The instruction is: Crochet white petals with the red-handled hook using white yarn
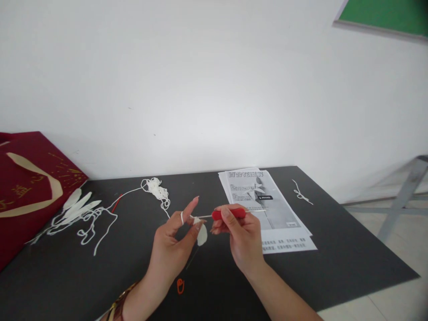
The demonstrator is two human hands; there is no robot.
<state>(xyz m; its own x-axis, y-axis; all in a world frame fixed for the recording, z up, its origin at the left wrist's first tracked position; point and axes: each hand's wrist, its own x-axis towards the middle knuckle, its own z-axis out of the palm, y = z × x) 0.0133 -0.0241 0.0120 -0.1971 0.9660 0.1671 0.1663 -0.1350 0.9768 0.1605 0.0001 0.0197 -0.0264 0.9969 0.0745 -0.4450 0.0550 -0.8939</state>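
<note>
Petal [202, 235] of white crochet, small and leaf-shaped, hangs just above the table, pinched at its upper end between thumb and middle finger of the left hand [170, 249]. Index finger is raised and straight, with a strand of white yarn [157, 189] wrapped once round it. Fingers on that hand are closed on the work, apart from that one lifted finger.

Crochet hook [229, 214], red handle, thin metal shaft: shaft runs level, tip meeting the top of the petal just beside the left fingertips. Right hand [244, 240] grips the red handle from above, thumb and fingers closed round it. The two hands sit near each other, not touching.

Yarn trails back from the raised finger to a loose tangle near the table's far edge.

Table [351, 258] is dark grey and stands against a white wall. Printed sheets [284, 223] lie just behind the right hand. Orange marker clip [180, 286] lies below the left wrist. Gold bracelet [120, 303] on that wrist.

Far left: a few finished white petals [78, 203] with loose threads, beside a dark red bag [26, 187]. Far right: a short knotted yarn scrap [302, 194], well apart from the hands.
</note>
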